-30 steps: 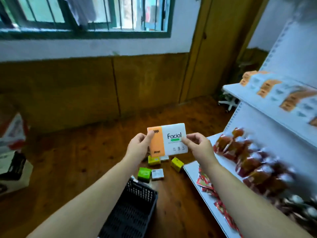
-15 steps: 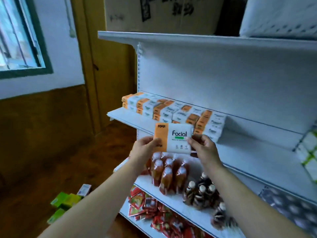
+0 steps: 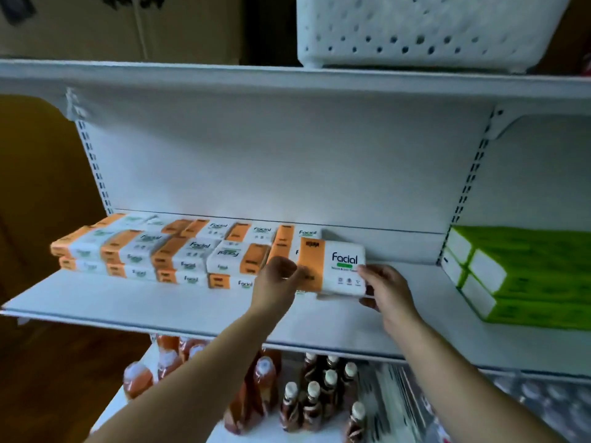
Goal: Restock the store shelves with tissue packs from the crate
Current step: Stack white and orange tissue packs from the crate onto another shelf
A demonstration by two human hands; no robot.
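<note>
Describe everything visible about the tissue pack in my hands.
The tissue pack is a soft, plastic-wrapped rectangle, white with an orange band at its left end and "Facial" in dark letters. It faces the camera, right of the stacked packs on the white shelf. The left hand pinches its orange end; the right hand grips its white end.

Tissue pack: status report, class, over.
Left hand, right hand: both grip tissue pack. Pack at right end of stacked row on shelf. Green packs apart, far right.

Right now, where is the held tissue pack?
Head view, centre: left hand and right hand hold the tissue pack at the right end of the orange stack, left of green packs.
</note>
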